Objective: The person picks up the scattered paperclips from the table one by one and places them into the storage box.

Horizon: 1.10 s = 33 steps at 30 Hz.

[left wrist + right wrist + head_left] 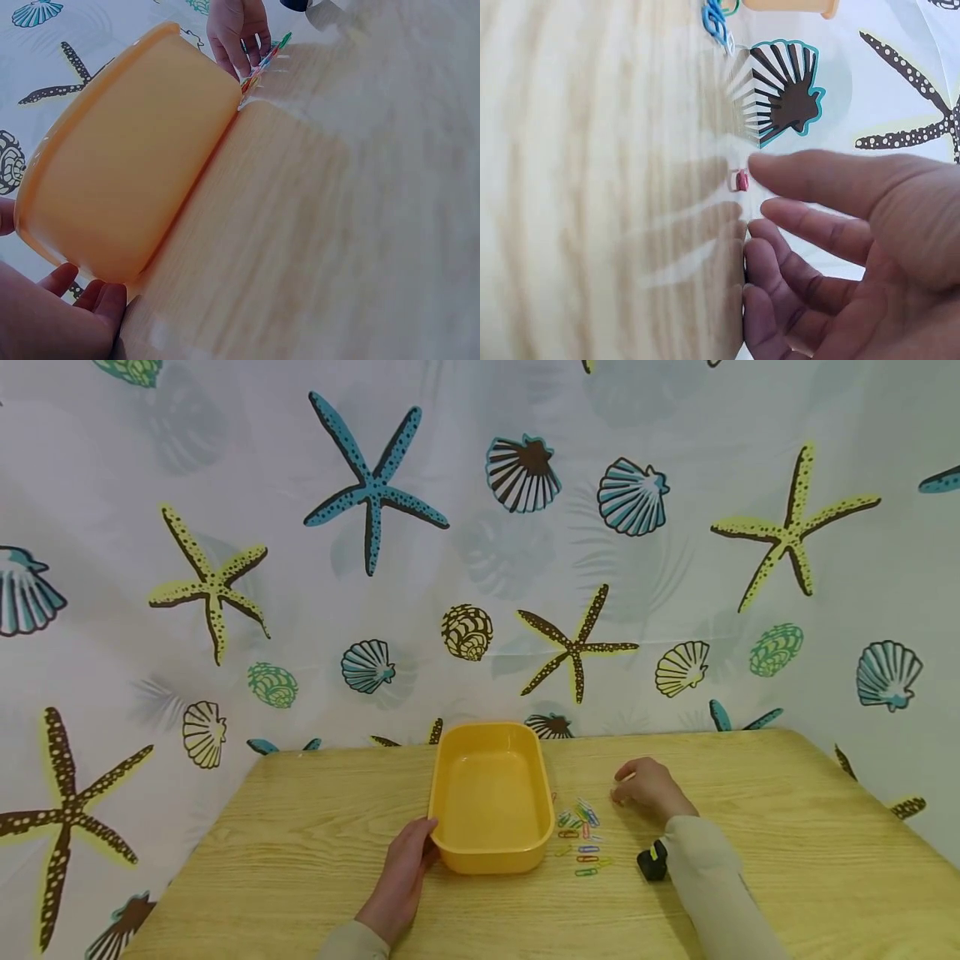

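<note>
A yellow plastic bin [491, 860] stands on the table. My left hand [408, 864] holds it by its near left corner, thumb at the rim and fingertips low against the outer wall [127, 150]. To the right of the bin lies a loose group of coloured paper clips [585, 835]. Beyond their right side, my right hand [651, 785] hovers low over the table with loosely bent fingers and nothing between them. A single red paper clip [741, 181] lies just off its thumb tip in the right wrist view.
The wood-grain table [300, 860] reaches back to a hanging cloth [480, 560] printed with starfish and shells. More cloth hangs along the left and right sides. A black wrist camera [652, 862] sits on the right wrist.
</note>
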Motion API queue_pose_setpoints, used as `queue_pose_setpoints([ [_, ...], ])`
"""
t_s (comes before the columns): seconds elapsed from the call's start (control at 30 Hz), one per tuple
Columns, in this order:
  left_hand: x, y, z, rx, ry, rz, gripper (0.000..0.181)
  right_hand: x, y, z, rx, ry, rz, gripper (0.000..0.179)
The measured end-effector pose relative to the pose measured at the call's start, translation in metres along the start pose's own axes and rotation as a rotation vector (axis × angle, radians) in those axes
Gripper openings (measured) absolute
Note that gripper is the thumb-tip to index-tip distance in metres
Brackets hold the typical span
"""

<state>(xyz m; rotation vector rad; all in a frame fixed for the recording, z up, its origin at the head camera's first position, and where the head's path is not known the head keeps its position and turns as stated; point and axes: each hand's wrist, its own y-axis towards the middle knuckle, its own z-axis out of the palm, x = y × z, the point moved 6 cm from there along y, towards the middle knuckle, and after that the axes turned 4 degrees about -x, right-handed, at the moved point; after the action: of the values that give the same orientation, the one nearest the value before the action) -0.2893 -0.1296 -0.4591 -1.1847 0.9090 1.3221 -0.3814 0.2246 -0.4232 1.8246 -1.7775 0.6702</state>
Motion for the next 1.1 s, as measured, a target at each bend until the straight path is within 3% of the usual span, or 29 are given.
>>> queue_pose_setpoints([
  [0.27, -0.001, -0.001, -0.002, -0.002, -0.013, 0.012, 0.040, 0.004, 0.001, 0.001, -0.010, -0.040, -0.056, 0.024],
  [0.63, 0.000, -0.002, 0.002, 0.018, -0.015, -0.005, 0.039, -0.006, -0.003, -0.006, -0.018, -0.011, -0.052, 0.015],
  [0.9, 0.001, -0.004, 0.002, 0.009, -0.006, -0.004, 0.039, -0.016, -0.005, -0.005, 0.065, 0.183, -0.028, 0.017],
  [1.1, 0.000, -0.002, 0.001, 0.011, -0.017, 0.008, 0.036, -0.013, -0.004, -0.007, 0.078, 0.257, -0.027, 0.018],
])
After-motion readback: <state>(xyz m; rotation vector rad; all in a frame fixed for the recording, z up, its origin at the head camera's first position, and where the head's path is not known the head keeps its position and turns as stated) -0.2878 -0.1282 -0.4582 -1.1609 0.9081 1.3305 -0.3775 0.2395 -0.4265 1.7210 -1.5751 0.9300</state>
